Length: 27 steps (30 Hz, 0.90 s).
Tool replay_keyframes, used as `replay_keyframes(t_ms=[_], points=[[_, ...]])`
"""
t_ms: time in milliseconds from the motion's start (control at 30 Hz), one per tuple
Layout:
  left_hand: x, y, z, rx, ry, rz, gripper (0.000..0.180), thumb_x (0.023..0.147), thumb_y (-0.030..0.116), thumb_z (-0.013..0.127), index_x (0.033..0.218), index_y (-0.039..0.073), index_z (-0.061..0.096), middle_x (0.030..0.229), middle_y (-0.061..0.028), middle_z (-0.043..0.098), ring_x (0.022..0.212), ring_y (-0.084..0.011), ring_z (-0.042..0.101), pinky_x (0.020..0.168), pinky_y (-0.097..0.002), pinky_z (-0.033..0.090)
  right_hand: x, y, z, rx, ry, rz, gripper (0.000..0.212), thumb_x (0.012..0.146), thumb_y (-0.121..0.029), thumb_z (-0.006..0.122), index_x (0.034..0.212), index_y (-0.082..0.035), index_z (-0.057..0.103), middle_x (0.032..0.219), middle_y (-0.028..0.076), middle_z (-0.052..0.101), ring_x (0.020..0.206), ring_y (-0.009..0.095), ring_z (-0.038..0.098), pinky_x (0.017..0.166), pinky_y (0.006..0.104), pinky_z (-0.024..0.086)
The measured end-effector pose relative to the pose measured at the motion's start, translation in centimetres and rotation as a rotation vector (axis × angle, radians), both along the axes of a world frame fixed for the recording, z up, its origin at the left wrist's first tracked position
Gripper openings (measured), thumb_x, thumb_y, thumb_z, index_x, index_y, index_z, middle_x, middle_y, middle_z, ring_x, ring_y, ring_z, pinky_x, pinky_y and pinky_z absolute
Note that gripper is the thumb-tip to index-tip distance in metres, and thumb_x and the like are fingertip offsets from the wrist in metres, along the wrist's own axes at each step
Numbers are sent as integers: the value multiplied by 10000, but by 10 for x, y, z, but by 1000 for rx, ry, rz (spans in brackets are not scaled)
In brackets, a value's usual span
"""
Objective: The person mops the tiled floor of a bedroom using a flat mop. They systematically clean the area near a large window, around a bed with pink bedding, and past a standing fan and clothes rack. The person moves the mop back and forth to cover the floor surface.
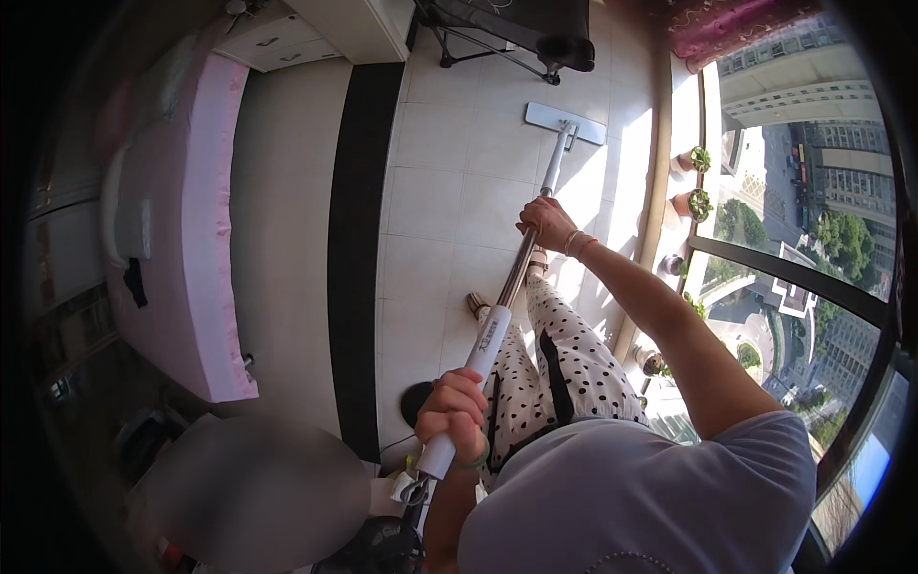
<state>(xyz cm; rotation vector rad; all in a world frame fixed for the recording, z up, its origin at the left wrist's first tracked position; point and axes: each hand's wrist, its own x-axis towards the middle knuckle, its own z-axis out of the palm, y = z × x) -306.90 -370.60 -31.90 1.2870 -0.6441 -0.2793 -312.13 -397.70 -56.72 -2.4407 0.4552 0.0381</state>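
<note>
One mop (517,260) stands aslant across the tiled floor (430,212), its flat head (540,116) down on the tiles beyond the feet, part of it by a bright patch of sun. The head is a thin, pale blue-grey rectangle; the pole has a whitish grip, a shiny metal tube and a whitish lower length, with a loop (412,494) at its top end.

Two hands hold the pole. The right hand (547,225) is out at the end of a long, nearly straight arm, its fingers curled round the pole below the metal tube's middle. The left hand (454,411) is close to the body, arm bent, its fingers wrapped round the grip near the loop.

Two bracelets circle the right wrist, one bangle the left. Two shoes show beside the pole. At least four potted plants (695,205) line the window; one black chair (512,38) stands near the head.
</note>
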Motion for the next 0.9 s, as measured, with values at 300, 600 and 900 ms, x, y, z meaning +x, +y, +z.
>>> replay_keyframes(t_ms=[300,600,900], points=[[-10,-12,4,42,-48,-388,192,861,3,580,777,94,432,636,-37,528,633,-187,572,809,-472,512,-62,7,-23,37,13,-334,146,858,-210,666,775,-102,615,896,28,628,1044,240,565,1015,434,354],[17,156,139,313,-129,-150,262,899,271,545,697,138,444,566,-12,426,510,-174,418,573,-403,418,3,245,60,210,-5,-174,171,905,-265,600,797,-138,639,840,9,598,1006,211,544,1066,475,281],[29,236,206,310,-211,26,241,925,279,512,738,133,467,532,-5,405,475,-178,424,579,-410,418,52,344,113,366,-130,215,244,882,-342,619,753,-136,644,734,16,624,851,207,615,934,395,382]])
